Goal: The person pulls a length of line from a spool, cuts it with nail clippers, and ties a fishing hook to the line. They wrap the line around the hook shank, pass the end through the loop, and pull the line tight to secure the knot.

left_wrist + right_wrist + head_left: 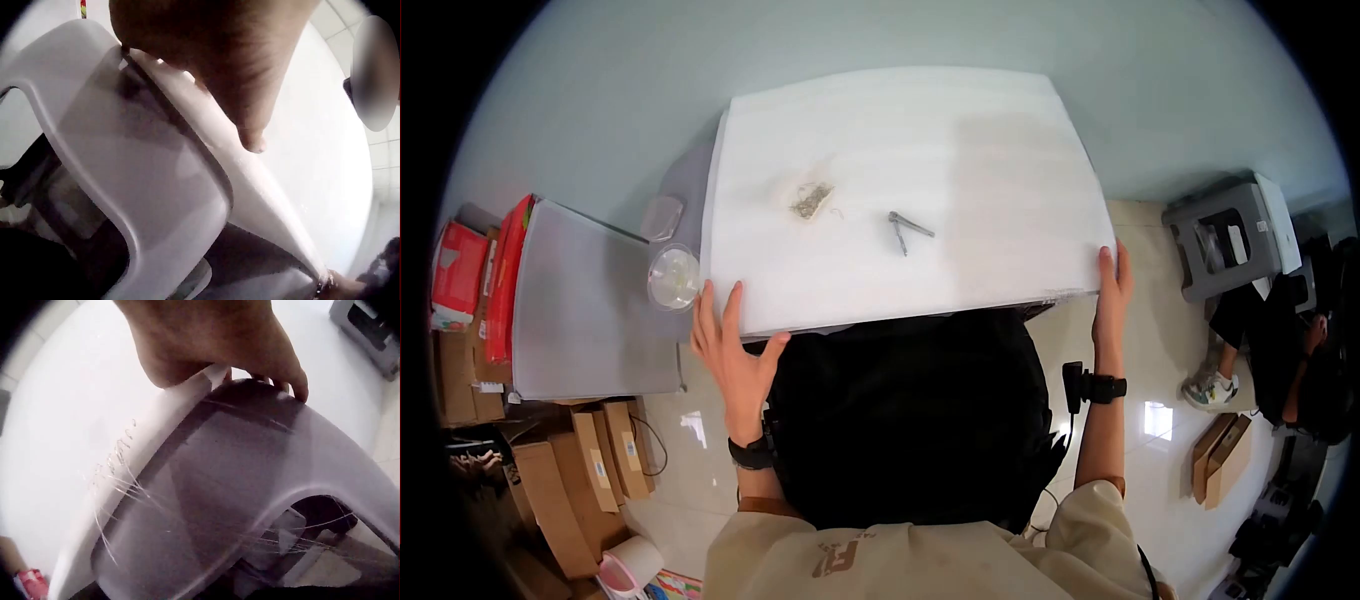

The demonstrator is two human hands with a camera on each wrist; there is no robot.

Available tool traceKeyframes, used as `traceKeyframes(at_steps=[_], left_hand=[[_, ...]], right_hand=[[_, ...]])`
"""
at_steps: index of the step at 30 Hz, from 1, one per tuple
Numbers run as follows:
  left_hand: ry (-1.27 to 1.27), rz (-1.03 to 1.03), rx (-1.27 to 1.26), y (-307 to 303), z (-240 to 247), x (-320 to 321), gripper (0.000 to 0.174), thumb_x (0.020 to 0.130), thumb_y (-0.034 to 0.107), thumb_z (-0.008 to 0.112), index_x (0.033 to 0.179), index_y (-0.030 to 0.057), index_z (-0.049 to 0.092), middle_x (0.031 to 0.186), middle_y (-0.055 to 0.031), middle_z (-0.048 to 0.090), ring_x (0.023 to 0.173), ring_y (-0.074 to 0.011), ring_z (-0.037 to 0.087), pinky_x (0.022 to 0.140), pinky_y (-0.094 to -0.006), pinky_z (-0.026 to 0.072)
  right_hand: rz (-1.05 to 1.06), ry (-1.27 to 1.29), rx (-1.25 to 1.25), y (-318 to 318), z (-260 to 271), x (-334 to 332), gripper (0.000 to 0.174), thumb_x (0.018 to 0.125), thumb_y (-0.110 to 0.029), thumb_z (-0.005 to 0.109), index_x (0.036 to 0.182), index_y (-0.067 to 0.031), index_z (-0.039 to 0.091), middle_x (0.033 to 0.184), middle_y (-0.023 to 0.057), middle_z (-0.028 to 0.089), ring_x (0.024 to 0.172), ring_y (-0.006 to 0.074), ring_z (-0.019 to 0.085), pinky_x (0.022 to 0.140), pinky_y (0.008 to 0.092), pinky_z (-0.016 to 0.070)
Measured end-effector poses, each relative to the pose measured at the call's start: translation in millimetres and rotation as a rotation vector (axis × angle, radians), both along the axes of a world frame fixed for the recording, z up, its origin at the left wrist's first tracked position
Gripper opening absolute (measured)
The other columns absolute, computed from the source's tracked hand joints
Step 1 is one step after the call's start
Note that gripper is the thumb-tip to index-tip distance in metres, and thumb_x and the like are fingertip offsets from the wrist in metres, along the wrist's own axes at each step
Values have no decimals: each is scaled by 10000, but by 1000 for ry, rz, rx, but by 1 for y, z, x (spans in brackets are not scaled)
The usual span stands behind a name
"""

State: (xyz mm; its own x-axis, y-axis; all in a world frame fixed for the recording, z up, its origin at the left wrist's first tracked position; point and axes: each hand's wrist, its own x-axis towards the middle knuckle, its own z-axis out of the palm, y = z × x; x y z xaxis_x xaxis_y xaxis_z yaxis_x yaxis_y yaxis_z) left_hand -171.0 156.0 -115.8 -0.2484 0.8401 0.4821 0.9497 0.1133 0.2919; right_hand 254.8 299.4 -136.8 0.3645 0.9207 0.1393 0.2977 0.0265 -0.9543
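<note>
A white foam sheet [850,130] covers a table top. Near its left front corner lies my left hand [735,365], spread fingers on the left edge and thumb by the front edge. My right hand [1110,300] touches the right front corner with straight fingers. On the sheet, a small grey metal tool with two spread legs [910,224] lies right of a little heap of thin pieces [811,200]. In the left wrist view my left hand [219,56] is over the table's pale rim [150,181]; in the right wrist view my right hand's fingertips [300,387] touch the grey side [200,462].
A clear round container [673,278] and a clear lid [662,217] are beside the table's left edge. Farther left stand a grey panel [590,300] and cardboard boxes [555,490]. At the right are a grey step stool [1235,240] and a seated person's leg and shoe [1208,390].
</note>
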Motion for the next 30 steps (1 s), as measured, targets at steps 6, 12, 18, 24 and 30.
traceKeyframes(at_steps=[6,12,18,24,30], left_hand=[[-26,29,42,4,-9,-4,689,682,523,699,1213,111,547,1361,-147,390,1249,-382,338,996,-485,256],[-84,40,87,7,-6,-2,693,615,470,766,1160,91,569,1336,-137,422,1220,-363,370,969,-476,284],[-72,25,86,6,-3,-2,711,591,448,790,1155,79,564,1329,-146,423,1216,-363,370,966,-474,283],[-210,-5,70,-2,11,-6,691,623,424,784,1167,66,553,1307,-148,449,1208,-349,388,970,-452,306],[-503,171,278,-26,48,-46,609,721,326,736,1198,15,519,1249,-163,500,1179,-307,446,994,-412,324]], right_hand=[[22,241,11,16,-7,-3,474,875,-266,577,1208,60,491,1170,125,538,1050,179,507,926,281,370],[24,192,-15,24,-5,-3,446,879,-206,574,1222,63,479,1139,94,555,1018,155,515,883,262,387],[52,279,-28,18,-3,-4,485,859,-209,601,1233,71,468,1173,130,534,1046,181,504,927,285,370],[79,286,54,8,0,8,433,898,-208,527,1254,32,470,1247,108,506,1151,192,463,1002,316,318],[-242,0,255,-22,46,-20,299,910,-158,476,1131,33,541,1170,129,551,1112,184,493,988,332,345]])
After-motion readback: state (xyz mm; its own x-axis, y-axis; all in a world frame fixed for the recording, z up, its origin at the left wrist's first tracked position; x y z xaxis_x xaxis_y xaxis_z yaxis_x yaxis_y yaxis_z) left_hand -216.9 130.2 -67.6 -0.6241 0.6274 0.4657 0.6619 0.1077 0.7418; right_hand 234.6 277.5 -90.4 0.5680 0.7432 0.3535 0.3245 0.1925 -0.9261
